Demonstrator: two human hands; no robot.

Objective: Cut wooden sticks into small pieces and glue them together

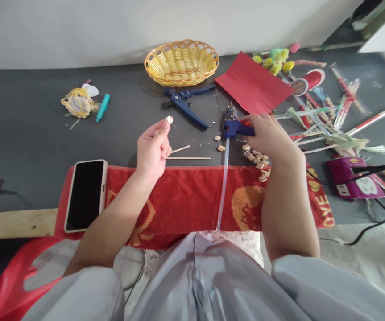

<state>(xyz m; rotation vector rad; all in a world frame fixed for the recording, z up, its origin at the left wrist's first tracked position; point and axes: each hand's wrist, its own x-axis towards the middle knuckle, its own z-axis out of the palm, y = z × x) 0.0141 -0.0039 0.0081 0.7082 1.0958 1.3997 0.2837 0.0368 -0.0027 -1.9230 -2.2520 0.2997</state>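
Pinched between the thumb and fingertips of my left hand is a small pale piece, too small to name surely. My right hand is closed around the handle of a blue hot glue gun, its nozzle pointing away from me. A long translucent glue stick runs out of its back toward me. Two thin wooden sticks lie by my left hand. Small cut wooden pieces are heaped below my right hand, with a few loose bits left of the glue stick.
Blue cutter pliers, a wicker basket and red sheet lie behind the hands. A phone rests on the red towel. Straws, cords and a ribbon spool clutter the right, near a purple box with a black cable.
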